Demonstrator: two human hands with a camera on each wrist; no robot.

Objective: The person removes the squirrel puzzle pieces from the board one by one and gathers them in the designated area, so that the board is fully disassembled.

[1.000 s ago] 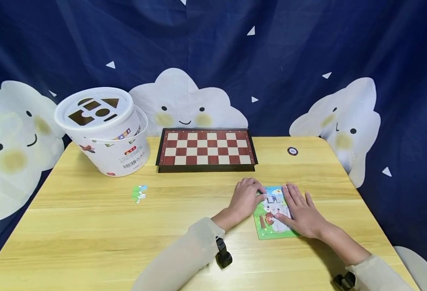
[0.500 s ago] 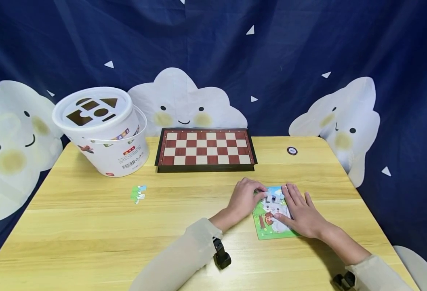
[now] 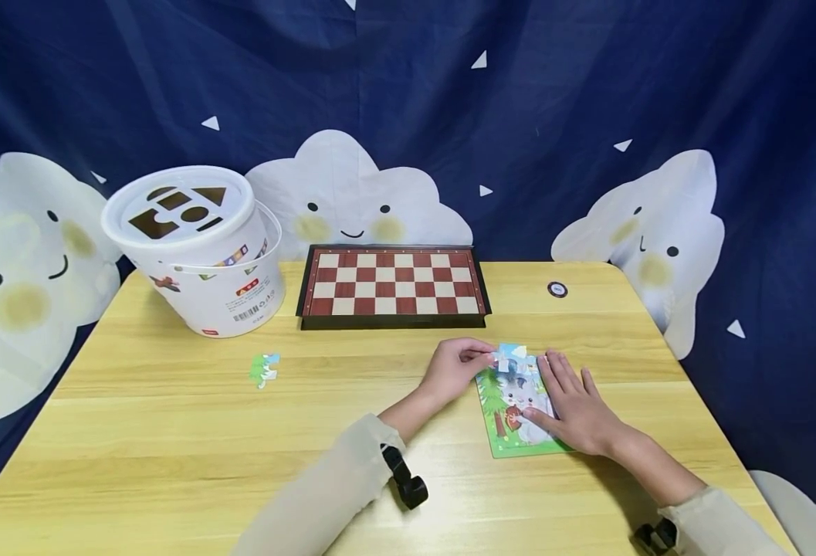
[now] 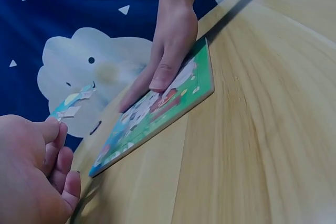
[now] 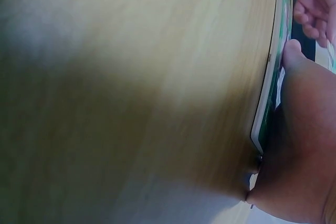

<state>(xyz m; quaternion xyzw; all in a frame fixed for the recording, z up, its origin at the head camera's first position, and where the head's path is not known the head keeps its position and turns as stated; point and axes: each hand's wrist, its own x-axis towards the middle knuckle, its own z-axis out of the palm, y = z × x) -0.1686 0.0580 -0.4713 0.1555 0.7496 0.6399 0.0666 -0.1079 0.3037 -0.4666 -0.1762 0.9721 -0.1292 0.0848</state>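
Observation:
In the head view a jigsaw puzzle board (image 3: pixel 519 444) with a green border and a grey-white cartoon animal lies on the table at the right. My left hand (image 3: pixel 452 372) pinches a light-blue puzzle piece (image 3: pixel 515 355) between thumb and finger, raised above the board's upper left corner. The left wrist view shows that piece (image 4: pixel 71 106) clear of the board. Flat on the board's right side rests my right hand (image 3: pixel 581 413), fingers straight and thumb across the picture. A second puzzle piece (image 3: pixel 264 371), green and blue, lies apart at the left of the table.
A white bucket (image 3: pixel 241 301) with shaped holes in its lid stands at the back left. Beside it is a red and white chessboard (image 3: pixel 394 286) with a black frame. A small dark round chip (image 3: pixel 557 289) lies at the back right. Behind the table hangs a blue curtain (image 3: pixel 408 77).
My left hand has drawn back slightly to the left and lifted a puzzle piece off the board's upper part. My right hand has stayed in place on the board.

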